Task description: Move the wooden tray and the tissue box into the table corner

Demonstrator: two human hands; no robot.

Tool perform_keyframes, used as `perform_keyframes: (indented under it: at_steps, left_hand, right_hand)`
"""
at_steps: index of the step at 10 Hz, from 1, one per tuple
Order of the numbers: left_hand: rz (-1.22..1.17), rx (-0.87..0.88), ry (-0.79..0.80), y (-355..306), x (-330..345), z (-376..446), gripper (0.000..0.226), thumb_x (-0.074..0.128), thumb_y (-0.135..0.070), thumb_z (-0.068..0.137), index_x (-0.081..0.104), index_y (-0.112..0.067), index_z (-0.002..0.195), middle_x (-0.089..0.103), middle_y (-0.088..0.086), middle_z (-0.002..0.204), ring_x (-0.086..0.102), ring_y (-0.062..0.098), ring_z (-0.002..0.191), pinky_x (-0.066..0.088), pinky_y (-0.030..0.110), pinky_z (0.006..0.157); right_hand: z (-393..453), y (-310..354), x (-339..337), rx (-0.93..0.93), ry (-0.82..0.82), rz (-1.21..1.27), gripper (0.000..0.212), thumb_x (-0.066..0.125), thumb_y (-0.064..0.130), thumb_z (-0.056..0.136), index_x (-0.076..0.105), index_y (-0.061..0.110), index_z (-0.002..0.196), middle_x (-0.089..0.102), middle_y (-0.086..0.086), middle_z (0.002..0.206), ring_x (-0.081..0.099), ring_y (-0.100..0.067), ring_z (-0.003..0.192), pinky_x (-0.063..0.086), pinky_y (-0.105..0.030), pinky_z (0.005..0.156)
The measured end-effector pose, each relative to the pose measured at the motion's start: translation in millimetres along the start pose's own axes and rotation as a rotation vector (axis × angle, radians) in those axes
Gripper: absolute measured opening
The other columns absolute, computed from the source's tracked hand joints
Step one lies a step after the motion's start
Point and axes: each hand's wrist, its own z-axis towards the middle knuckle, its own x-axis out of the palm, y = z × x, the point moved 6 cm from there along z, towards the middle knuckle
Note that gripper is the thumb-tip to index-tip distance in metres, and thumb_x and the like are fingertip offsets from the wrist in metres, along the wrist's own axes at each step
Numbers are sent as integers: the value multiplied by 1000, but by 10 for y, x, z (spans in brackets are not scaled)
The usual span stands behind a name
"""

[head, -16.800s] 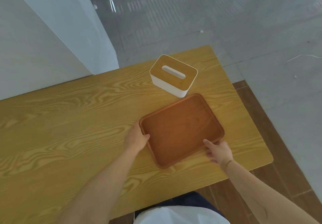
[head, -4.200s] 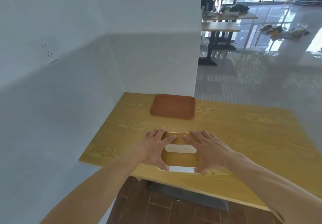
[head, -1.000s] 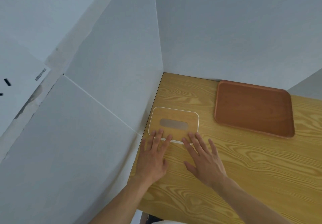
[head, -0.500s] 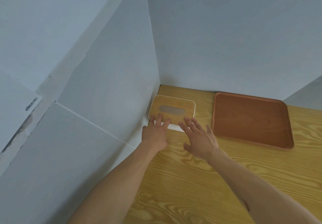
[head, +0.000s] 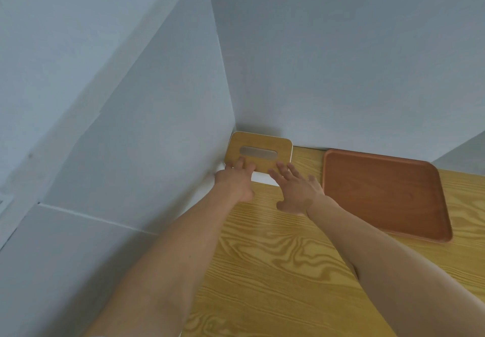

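Observation:
The tissue box (head: 262, 144), white with a light wooden lid and a slot, stands in the table corner against both walls. My left hand (head: 236, 182) rests flat with its fingertips on the box's near left edge. My right hand (head: 296, 189) lies with spread fingers against the box's near right edge. Neither hand grips the box. The reddish-brown wooden tray (head: 383, 192) lies flat on the table just right of the box, its far edge near the back wall.
The yellow wood-grain table (head: 275, 271) is bounded by a grey-white wall on the left (head: 131, 153) and another at the back (head: 341, 74). The tray sits a short gap from my right hand.
Both hands have pushed the tissue box further away along the left wall until it reached the back wall in the corner. The tray has stayed in place.

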Motion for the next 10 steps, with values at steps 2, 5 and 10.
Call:
perform_keyframes:
  at_steps: [2,5,10]
  left_hand:
    - [11,-5,-5,-13,-73,188,80,60,-25,86,16,-32,153,0,1,166,11,32,151,47,49,99]
    - [-19,8,-22,-27,-112,270,81,60,-21,85,17,-33,152,-3,1,167,5,35,151,47,48,97]
    - [-37,30,-82,-70,-372,172,62,53,-35,93,33,-27,151,31,5,158,33,26,142,44,45,99]
  right_hand:
    - [157,-109,-154,-5,23,-26,95,58,30,88,-6,35,158,-19,7,167,-14,-17,153,28,-56,115]
    - [214,-189,-232,-10,57,-47,95,57,27,89,-9,36,157,-23,10,165,-16,-15,152,39,-53,109]
    - [-117,-44,-399,7,-119,-87,72,51,42,96,17,30,158,6,0,169,2,-23,154,18,-54,120]
